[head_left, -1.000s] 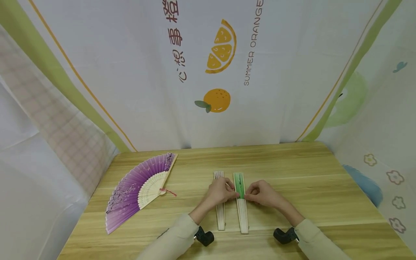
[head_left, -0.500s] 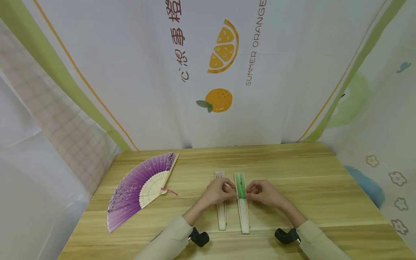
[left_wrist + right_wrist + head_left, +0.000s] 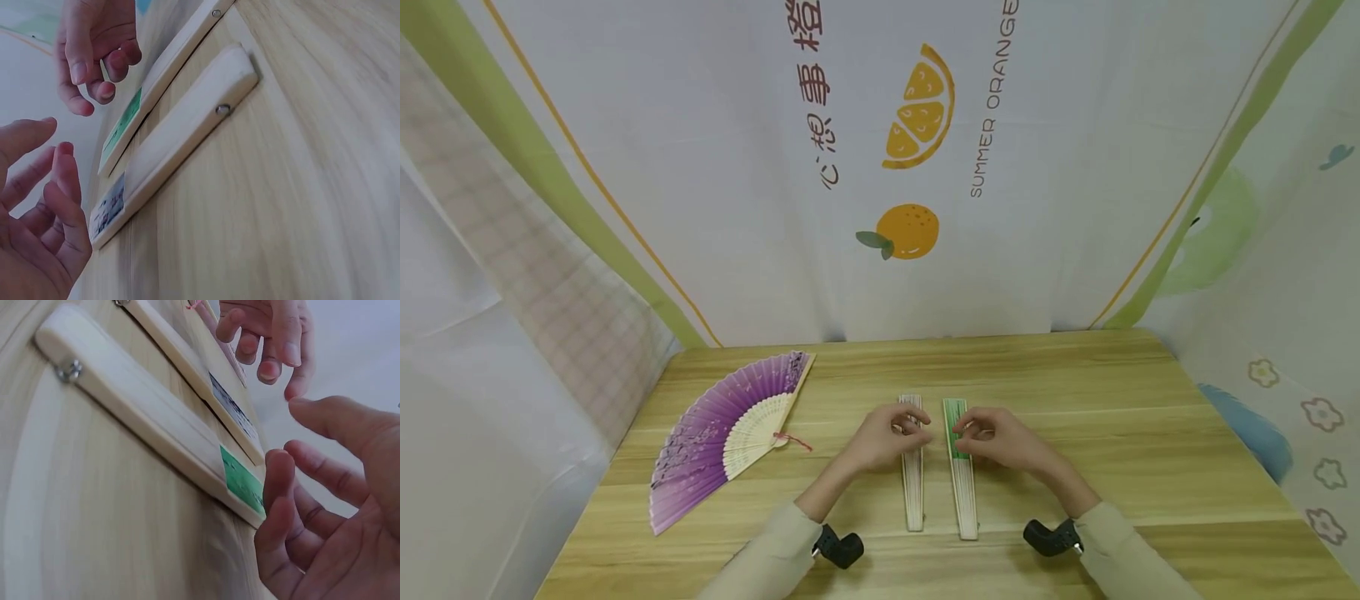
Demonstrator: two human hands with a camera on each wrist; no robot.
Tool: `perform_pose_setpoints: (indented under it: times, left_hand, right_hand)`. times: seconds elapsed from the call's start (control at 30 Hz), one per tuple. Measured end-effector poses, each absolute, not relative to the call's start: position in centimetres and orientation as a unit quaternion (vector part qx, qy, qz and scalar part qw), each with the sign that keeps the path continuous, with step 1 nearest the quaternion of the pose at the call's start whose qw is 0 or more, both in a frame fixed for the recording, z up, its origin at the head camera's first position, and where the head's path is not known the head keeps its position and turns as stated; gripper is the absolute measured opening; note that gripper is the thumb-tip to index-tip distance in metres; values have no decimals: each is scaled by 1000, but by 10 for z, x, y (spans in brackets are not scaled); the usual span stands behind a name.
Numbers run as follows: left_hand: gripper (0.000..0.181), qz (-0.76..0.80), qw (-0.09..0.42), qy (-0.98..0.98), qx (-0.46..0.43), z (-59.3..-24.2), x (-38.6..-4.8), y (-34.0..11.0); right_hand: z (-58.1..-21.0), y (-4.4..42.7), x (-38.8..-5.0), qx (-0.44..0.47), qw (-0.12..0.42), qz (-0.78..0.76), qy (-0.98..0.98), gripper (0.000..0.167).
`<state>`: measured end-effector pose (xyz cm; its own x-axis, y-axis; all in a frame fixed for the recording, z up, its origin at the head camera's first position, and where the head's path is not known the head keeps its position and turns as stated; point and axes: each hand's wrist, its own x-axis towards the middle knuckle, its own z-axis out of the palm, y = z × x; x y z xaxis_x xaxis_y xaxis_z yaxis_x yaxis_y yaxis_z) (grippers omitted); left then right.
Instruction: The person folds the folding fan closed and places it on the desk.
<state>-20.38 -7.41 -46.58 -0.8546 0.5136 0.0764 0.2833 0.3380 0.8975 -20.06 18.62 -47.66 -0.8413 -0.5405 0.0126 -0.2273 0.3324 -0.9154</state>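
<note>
Two folded fans lie side by side on the wooden table (image 3: 1075, 375). The right one, a green folding fan (image 3: 964, 500), has pale ribs and a green upper part. To its left is a folding fan with a grey patterned upper part (image 3: 913, 496). My left hand (image 3: 880, 437) hovers over the grey patterned fan, fingers loosely bent and nothing in them. Over the green fan's upper part is my right hand (image 3: 1003, 437), also holding nothing, with thumb and fingertips apart in the right wrist view.
A purple folding fan (image 3: 700, 442) lies spread open on the left of the table, a red tassel (image 3: 793, 440) at its pivot. White cloth (image 3: 760, 250) with orange prints hangs behind the table, and more cloth hangs at both sides.
Both hands have let go of the green fan's edges and lifted off it. My left hand has drawn back to the left. The folded fans stay in place on the table.
</note>
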Motion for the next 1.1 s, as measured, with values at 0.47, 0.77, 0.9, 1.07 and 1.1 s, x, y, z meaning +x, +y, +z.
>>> perform_pose_setpoints:
  times: [0.47,0.77,0.9,1.07,1.1]
  left_hand:
    - [30,548,114,793,238,-466,-203,-119]
    - [29,561,75,803,185,-470,-200,-144]
    - [30,562,63,806,177,-471,-198,-154]
    - [31,564,53,810,152,-468,-193,-169]
    - [31,565,52,810,147,-467,-193,-172]
  right_hand:
    - [-476,156,-213,-252,151,-549,782,30]
    - [-473,133,-222,-222,176,-557,780,31]
    - [-473,126,-226,-218,178,-567,774,31]
    - [-471,116,-231,-220,177,-572,770,30]
    - [-471,114,-232,-217,178,-574,769,31]
